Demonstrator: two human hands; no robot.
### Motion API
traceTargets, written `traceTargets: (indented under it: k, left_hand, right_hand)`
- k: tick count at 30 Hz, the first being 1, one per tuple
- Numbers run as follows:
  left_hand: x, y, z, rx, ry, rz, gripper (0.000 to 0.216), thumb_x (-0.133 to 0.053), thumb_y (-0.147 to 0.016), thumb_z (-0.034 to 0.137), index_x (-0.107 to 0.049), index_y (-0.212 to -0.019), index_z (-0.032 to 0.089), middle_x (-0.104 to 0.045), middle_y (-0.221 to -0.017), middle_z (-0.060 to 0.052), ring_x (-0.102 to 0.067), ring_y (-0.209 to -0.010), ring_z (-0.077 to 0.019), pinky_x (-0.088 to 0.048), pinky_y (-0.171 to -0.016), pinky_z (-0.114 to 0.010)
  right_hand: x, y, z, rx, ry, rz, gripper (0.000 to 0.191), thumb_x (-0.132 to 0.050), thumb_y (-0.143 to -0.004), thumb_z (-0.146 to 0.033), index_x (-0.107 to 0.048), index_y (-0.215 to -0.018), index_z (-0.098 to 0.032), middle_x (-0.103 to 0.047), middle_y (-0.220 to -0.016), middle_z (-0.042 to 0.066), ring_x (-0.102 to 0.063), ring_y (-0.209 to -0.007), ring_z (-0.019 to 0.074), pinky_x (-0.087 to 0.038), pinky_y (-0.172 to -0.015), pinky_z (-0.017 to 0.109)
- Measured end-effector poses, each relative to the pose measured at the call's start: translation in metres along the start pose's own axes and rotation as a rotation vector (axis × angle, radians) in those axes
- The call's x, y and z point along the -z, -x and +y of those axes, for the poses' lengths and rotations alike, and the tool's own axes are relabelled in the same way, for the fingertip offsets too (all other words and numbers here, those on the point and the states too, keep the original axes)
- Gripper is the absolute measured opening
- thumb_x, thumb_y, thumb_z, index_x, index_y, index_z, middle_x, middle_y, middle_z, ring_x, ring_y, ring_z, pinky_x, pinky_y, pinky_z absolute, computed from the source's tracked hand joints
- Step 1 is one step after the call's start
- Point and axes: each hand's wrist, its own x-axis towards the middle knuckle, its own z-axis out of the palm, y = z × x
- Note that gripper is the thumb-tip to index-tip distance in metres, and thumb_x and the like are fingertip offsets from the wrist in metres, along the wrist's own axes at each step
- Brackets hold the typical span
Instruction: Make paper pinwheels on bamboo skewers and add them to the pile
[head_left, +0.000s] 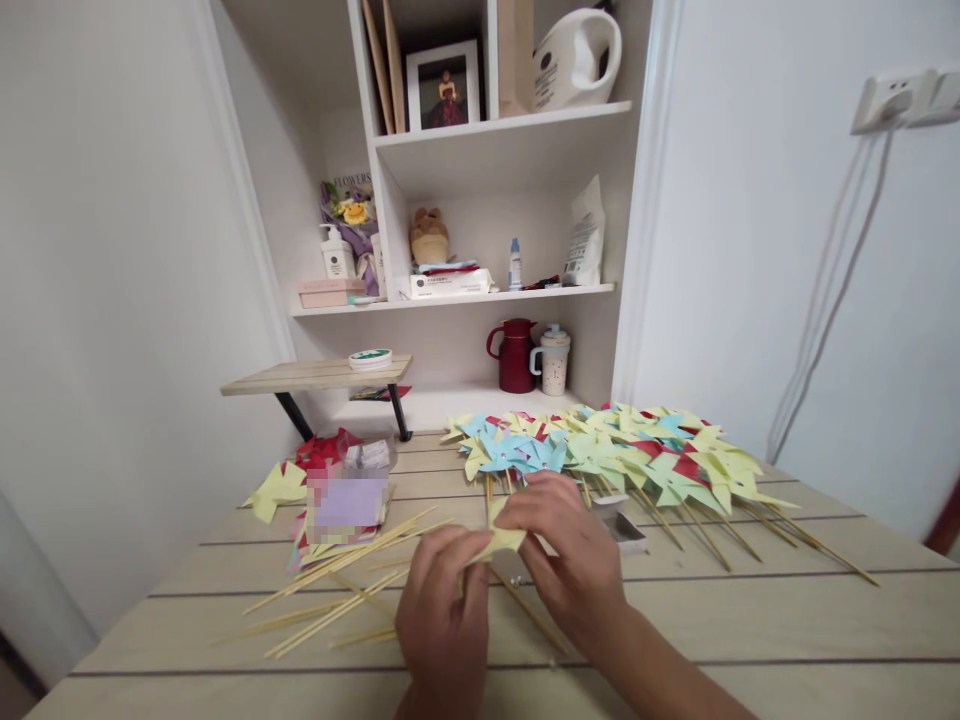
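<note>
A pale yellow paper piece, partly folded, is held between both hands over the table. My left hand pinches its left side, and my right hand grips its upper right edge; fingers cover much of it. Under the hands a wooden stick lies on the table, with a tiny shiny bit beside it. Just right of my right hand stands a small open box. Loose wooden sticks are spread to the left of my left hand.
Finished paper pinwheels on sticks are heaped at the back right. At left lie a stack of coloured paper, a yellow pinwheel, red pieces and a clear container. A small raised shelf stands behind them.
</note>
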Motion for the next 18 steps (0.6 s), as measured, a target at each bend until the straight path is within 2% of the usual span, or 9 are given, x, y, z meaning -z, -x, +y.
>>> traceTargets:
  k: [5,7,9,11,13,15,18]
  left_hand:
    - [-0.013,-0.008,-0.009,0.346,0.137,-0.088,0.009,-0.064,-0.081,0.018,-0.072,-0.079,0.021,-0.069,-0.078,-0.003,-0.065,-0.072,-0.0170,-0.053,-0.063,-0.026]
    - [-0.019,-0.008,-0.015,0.504,0.174,-0.103,0.006,-0.067,-0.079,0.021,-0.072,-0.078,0.019,-0.068,-0.077,-0.002,-0.062,-0.064,-0.0149,-0.051,-0.060,-0.026]
    - [-0.025,-0.008,-0.022,0.655,0.188,-0.099,0.010,-0.072,-0.075,0.026,-0.072,-0.078,0.017,-0.066,-0.075,-0.001,-0.057,-0.055,-0.0121,-0.048,-0.054,-0.025]
    - [-0.029,-0.008,-0.027,0.796,0.230,-0.038,0.016,-0.074,-0.073,0.028,-0.072,-0.081,0.015,-0.065,-0.077,-0.001,-0.056,-0.052,-0.0109,-0.045,-0.052,-0.025]
    - [-0.031,-0.009,-0.029,0.875,0.259,0.001,0.018,-0.075,-0.071,0.028,-0.072,-0.083,0.014,-0.065,-0.077,-0.001,-0.056,-0.051,-0.0101,-0.046,-0.053,-0.025]
    - [-0.031,-0.009,-0.029,0.887,0.287,0.014,0.019,-0.077,-0.069,0.028,-0.072,-0.081,0.014,-0.065,-0.077,0.000,-0.056,-0.051,-0.0099,-0.047,-0.054,-0.025]
    - [-0.032,-0.008,-0.027,0.911,0.357,-0.014,0.022,-0.080,-0.065,0.028,-0.072,-0.081,0.014,-0.065,-0.074,0.001,-0.057,-0.051,-0.0105,-0.046,-0.054,-0.025]
  right_hand:
    - [-0.005,0.004,0.013,-0.222,0.028,-0.131,0.018,-0.058,-0.088,-0.009,-0.066,-0.083,-0.024,-0.071,-0.077,0.001,-0.065,-0.077,0.0202,-0.049,-0.082,0.040]
    - [-0.007,0.008,0.023,-0.260,0.075,-0.195,0.015,-0.060,-0.087,-0.011,-0.068,-0.085,-0.024,-0.072,-0.078,0.002,-0.065,-0.079,0.0214,-0.048,-0.080,0.041]
    - [-0.007,0.013,0.036,-0.319,0.134,-0.210,0.019,-0.063,-0.085,-0.013,-0.069,-0.100,-0.024,-0.075,-0.096,0.005,-0.066,-0.092,0.0250,-0.045,-0.087,0.045]
    - [-0.004,0.017,0.050,-0.443,0.160,-0.198,0.033,-0.063,-0.083,-0.013,-0.065,-0.115,-0.023,-0.073,-0.102,0.007,-0.065,-0.095,0.0255,-0.045,-0.089,0.046]
    - [0.000,0.018,0.060,-0.584,0.116,-0.124,0.035,-0.061,-0.085,-0.016,-0.063,-0.119,-0.021,-0.072,-0.098,0.008,-0.065,-0.091,0.0235,-0.049,-0.082,0.041]
    - [0.004,0.015,0.062,-0.675,0.054,-0.035,0.032,-0.059,-0.086,-0.020,-0.063,-0.118,-0.020,-0.071,-0.092,0.006,-0.066,-0.088,0.0216,-0.051,-0.076,0.037]
    - [0.008,0.008,0.056,-0.693,-0.035,0.019,0.029,-0.059,-0.087,-0.024,-0.064,-0.115,-0.021,-0.070,-0.088,0.005,-0.066,-0.086,0.0202,-0.052,-0.074,0.034]
